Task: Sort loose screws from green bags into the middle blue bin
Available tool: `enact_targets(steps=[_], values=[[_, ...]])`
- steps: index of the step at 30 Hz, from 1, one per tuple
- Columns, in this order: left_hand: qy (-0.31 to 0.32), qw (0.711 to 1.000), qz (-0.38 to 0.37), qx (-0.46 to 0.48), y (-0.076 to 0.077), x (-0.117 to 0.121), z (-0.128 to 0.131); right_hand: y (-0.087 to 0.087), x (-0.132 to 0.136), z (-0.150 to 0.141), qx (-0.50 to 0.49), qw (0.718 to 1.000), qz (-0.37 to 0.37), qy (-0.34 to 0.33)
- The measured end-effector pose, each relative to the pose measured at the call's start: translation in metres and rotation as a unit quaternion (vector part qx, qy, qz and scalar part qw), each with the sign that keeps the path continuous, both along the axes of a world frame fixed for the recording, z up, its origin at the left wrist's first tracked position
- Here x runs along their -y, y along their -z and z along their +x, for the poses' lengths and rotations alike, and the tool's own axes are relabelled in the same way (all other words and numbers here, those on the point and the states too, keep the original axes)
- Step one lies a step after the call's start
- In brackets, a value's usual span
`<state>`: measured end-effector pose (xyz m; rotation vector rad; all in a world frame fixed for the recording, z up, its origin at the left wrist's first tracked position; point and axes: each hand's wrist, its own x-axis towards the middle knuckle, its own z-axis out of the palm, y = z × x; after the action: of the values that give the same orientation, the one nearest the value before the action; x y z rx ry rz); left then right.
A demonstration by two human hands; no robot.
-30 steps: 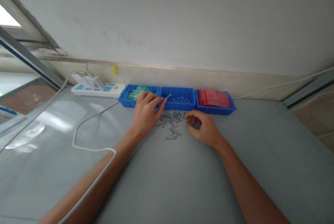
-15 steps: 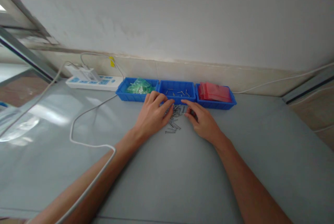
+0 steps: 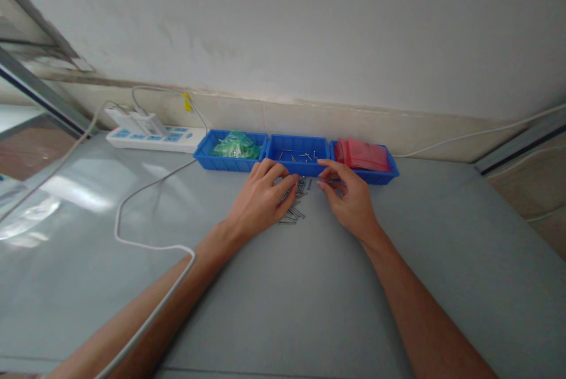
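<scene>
Apparently for easy reach, loose nails are lying on the surface beside the left hand, the curled right hand is hovering opposite, neither's grip being clear, and the middle tray is holding others just behind.

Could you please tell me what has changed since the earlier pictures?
The left hand has let go of its metal fastener and moved right and back, to the loose pile. The right hand has moved forward, to the middle blue tray. The green bag and red bags stayed put.
</scene>
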<state>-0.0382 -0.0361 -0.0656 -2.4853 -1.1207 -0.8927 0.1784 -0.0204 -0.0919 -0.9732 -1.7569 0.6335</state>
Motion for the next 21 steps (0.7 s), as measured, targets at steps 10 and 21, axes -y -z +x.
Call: enact_targets(steps=[10,21], values=[[0.087,0.996,-0.017,-0.014,0.006,0.003,0.003,-0.004,-0.001,-0.006,-0.177,0.976,-0.126,-0.029],[0.108,0.994,0.004,-0.007,0.001,0.0,-0.002,-0.01,0.004,-0.011,-0.201,0.964,-0.163,-0.067]])
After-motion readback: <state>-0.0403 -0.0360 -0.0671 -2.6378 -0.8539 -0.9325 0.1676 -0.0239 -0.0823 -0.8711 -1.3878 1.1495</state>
